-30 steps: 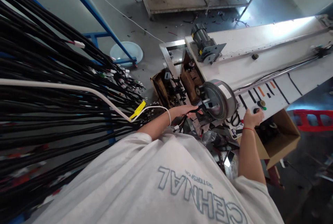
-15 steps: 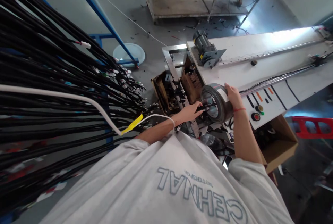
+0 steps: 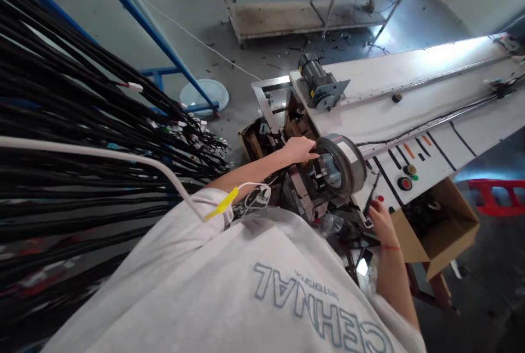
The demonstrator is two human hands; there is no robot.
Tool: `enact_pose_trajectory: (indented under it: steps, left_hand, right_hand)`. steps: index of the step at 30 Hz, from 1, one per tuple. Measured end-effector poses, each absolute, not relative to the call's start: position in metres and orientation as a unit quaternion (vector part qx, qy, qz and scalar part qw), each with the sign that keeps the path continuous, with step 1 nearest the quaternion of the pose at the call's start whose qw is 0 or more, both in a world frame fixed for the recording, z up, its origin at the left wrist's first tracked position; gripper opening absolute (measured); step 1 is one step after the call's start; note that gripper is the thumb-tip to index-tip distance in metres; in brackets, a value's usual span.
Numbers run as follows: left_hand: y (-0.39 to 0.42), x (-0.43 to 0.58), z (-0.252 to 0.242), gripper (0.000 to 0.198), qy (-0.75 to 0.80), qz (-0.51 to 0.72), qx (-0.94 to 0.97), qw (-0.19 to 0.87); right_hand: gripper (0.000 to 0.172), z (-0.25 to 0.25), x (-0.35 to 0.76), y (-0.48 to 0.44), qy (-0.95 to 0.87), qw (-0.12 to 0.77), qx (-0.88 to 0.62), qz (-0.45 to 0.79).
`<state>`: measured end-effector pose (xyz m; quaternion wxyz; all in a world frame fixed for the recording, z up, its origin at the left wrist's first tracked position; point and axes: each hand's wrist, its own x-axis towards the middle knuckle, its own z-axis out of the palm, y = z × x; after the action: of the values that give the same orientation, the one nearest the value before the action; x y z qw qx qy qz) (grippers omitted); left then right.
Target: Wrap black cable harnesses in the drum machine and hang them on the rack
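Note:
My left hand (image 3: 301, 149) is closed at the left side of the grey ring-shaped taping head (image 3: 356, 162), its fingertips curled at the ring's opening. A black cable (image 3: 394, 138) leaves the ring on the right and runs along the white bench; the part in my left fingers is mostly hidden. Below and right of the ring, my right hand (image 3: 382, 220) is closed at the bench's near edge. A thin dark piece (image 3: 371, 195) sticks up from its fingertips, too small to name. Beside those fingers shows a small red knob (image 3: 380, 198).
Black cables hang thickly on a blue rack (image 3: 151, 30) at left. A grey motor (image 3: 318, 76) sits on the white bench (image 3: 410, 90), with buttons (image 3: 405, 183) near its front edge. An open cardboard box (image 3: 451, 232) stands at right. A white wire with a yellow tag (image 3: 221, 204) crosses my left arm.
My right hand has left the ring's outer side and moved down to the bench's near edge. My left hand has shifted up and slightly left at the ring's opening.

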<state>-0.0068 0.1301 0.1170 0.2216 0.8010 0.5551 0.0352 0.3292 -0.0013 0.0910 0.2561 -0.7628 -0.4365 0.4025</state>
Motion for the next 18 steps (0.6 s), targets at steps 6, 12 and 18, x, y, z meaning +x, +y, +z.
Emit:
enact_pose_trajectory:
  steps: [6,12,18]
  left_hand:
    - [0.128,-0.011,0.102,0.032,0.549,0.055,0.802,0.227]
    - [0.126,-0.011,0.107,0.034,0.539,0.047,0.816,0.204]
    - [0.123,-0.007,0.084,0.038,0.539,-0.023,0.806,0.243]
  right_hand:
    - [0.075,0.124,0.238,-0.026,-0.396,0.234,-0.387,0.799]
    - [0.065,0.103,0.162,0.021,-0.354,0.149,-0.445,0.809]
    - [0.062,0.094,0.234,-0.040,-0.401,0.302,-0.574,0.647]
